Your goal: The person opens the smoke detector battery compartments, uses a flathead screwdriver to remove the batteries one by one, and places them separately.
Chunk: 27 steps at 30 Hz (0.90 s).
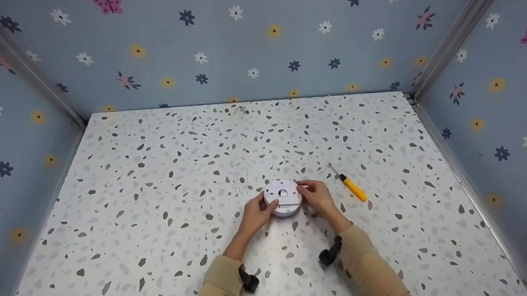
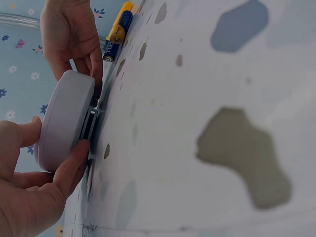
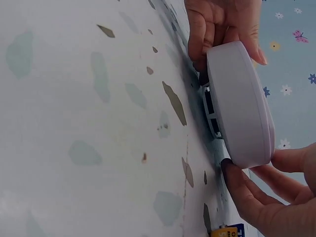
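A round white smoke detector is held between both hands, its flat back plate with a central hole facing up and its dark slotted vent side turned down close over the table. The left hand grips its left rim, thumb on the back plate, fingers curling underneath in the left wrist view. At the right rim the right hand pinches the edge, thumb on the plate and fingers below. A blue and yellow battery lies beyond the right hand in the left wrist view.
A screwdriver with a yellow and black handle lies right of the right hand. The speckled white table is bounded by flowered blue panels behind and at both sides. A black wrist camera sits on the right sleeve.
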Tool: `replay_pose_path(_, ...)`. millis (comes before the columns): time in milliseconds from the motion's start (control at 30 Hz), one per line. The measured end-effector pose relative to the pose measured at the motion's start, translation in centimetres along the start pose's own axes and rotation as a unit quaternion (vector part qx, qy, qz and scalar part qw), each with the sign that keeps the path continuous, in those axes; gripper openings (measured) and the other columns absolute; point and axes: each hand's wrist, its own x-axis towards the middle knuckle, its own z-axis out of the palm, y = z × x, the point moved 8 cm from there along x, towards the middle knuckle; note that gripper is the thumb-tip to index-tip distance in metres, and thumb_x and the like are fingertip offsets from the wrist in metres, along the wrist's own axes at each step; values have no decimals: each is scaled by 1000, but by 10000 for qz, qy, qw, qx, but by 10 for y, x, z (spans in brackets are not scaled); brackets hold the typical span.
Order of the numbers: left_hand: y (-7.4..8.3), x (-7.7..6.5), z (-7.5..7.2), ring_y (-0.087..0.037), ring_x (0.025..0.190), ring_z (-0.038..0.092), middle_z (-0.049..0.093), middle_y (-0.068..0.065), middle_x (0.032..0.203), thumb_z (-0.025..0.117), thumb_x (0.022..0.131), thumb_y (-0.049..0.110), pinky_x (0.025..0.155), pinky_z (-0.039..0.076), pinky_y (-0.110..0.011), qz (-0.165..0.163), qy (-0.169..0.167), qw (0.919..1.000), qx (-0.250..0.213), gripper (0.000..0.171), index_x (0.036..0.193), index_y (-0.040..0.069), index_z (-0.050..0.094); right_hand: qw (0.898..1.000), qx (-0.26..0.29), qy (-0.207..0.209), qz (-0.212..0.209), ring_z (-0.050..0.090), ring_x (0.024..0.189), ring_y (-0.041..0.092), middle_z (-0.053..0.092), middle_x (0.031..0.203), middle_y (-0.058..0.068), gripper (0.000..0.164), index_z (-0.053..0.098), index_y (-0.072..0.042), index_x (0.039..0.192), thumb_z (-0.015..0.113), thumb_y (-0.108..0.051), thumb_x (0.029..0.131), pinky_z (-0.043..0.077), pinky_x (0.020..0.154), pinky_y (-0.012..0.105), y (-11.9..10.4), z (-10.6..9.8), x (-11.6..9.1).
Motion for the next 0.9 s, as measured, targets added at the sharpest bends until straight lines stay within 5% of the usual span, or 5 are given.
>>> replay_pose_path(300, 1, 0, 1, -25, 118, 42, 46, -21, 126, 56, 87, 30, 98, 33, -35, 61, -109, 9999, -16, 59, 127, -11, 38, 9966, 750, 192, -292, 57, 82, 15, 60, 104, 4, 22, 66, -16, 106, 57, -14, 86, 49, 67, 25, -2, -3, -3)
replay_pose_path(500, 1, 0, -1, -22, 96, 51, 53, -22, 116, 56, 88, 26, 87, 41, -35, 230, -62, 9997, -101, 56, 124, -13, 41, 9953, 746, 305, -541, 59, 82, 15, 62, 102, 7, 18, 67, -11, 101, 58, -11, 86, 49, 69, 26, -6, -4, -4)
replay_pose_path(900, 1, 1, -1, -19, 93, 50, 53, -21, 117, 58, 86, 25, 84, 42, -31, 300, -29, 9993, -211, 57, 124, -12, 41, 9916, 1281, 8, -154, 58, 91, 18, 61, 106, 7, 20, 65, -11, 105, 56, -12, 87, 48, 79, 30, -1, -2, -2)
